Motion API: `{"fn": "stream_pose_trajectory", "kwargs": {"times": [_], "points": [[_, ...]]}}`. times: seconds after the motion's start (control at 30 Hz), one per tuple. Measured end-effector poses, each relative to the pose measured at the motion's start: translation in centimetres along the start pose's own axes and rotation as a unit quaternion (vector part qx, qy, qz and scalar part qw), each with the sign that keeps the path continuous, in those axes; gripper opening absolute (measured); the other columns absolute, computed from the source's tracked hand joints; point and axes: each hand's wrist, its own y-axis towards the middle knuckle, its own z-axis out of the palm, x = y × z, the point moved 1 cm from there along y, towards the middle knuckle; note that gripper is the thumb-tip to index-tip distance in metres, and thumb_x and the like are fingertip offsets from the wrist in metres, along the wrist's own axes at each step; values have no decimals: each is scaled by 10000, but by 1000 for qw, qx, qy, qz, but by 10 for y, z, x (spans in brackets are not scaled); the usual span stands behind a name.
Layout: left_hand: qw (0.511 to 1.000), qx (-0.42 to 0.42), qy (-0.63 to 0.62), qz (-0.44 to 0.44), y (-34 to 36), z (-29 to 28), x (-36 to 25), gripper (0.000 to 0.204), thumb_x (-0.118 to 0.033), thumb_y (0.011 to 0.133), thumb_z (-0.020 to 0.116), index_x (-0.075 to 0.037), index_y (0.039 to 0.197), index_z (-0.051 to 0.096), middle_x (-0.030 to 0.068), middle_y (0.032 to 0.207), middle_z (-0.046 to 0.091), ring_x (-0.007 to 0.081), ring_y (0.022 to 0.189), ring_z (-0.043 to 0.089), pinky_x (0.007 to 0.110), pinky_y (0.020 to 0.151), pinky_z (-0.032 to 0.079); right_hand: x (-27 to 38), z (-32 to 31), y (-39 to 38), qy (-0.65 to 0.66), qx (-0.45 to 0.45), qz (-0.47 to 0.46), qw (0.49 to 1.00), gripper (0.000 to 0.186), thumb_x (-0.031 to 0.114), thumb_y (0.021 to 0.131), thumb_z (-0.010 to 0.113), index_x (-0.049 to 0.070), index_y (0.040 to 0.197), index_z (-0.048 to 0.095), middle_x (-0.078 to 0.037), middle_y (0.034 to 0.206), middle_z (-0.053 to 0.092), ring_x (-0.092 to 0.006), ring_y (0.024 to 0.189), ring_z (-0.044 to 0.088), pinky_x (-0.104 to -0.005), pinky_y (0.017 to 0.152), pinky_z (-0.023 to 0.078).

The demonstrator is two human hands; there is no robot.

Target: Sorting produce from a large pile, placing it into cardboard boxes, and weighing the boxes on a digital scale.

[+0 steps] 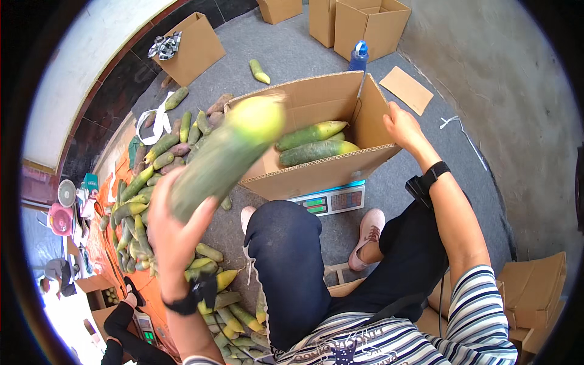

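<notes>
My left hand [176, 219] grips a large green radish [216, 161], raised at a tilt with its pale yellow-green end, blurred, over the left side of an open cardboard box [316, 173]. Inside that box lie three similar radishes [313, 155], one partly hidden. My right hand [401, 125] holds the box's right rim, fingers bent over the edge. The box rests on a digital scale [325, 201] between my knees and the wall side. Left of me, a large heap of green and purplish radishes [134, 243] spreads over grey flooring and an orange sheet.
Several empty-looking cartons [368, 27] stand at the back, near a blue bottle [359, 56] and a flat cardboard piece [406, 90]. A grey wall [505, 121] runs along the right, with more cardboard [529, 292] below. Another person's legs [121, 328] show at lower left.
</notes>
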Motion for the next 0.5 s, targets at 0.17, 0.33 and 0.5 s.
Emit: {"fn": "stream_pose_trajectory", "kwargs": {"times": [0.17, 0.33, 0.5], "points": [[999, 14, 18, 42, 22, 60, 14, 349, -127, 816, 722, -15, 1125, 604, 120, 996, 606, 241, 865, 598, 335, 778, 480, -3, 0, -2, 3, -13, -1, 1000, 273, 217, 925, 480, -18, 1058, 515, -292, 954, 657, -449, 944, 636, -539, 837, 487], [990, 46, -27, -129, -58, 55, 102, 246, -95, 875, 676, -9, 1097, 614, 58, 908, 602, 141, 774, 563, 280, 699, 473, -4, 10, 6, 5, -9, -30, 1000, 285, 233, 935, 482, -17, 1068, 512, -296, 970, 655, -450, 956, 634, -542, 847, 485], [956, 177, 69, -223, -171, 63, 186, 235, -168, 845, 681, 0, 999, 626, 150, 784, 612, 279, 707, 602, 363, 676, 497, -26, 14, 13, -29, -69, -104, 992, 302, 229, 939, 513, -22, 1107, 523, -314, 974, 633, -468, 963, 625, -534, 823, 496]]}}
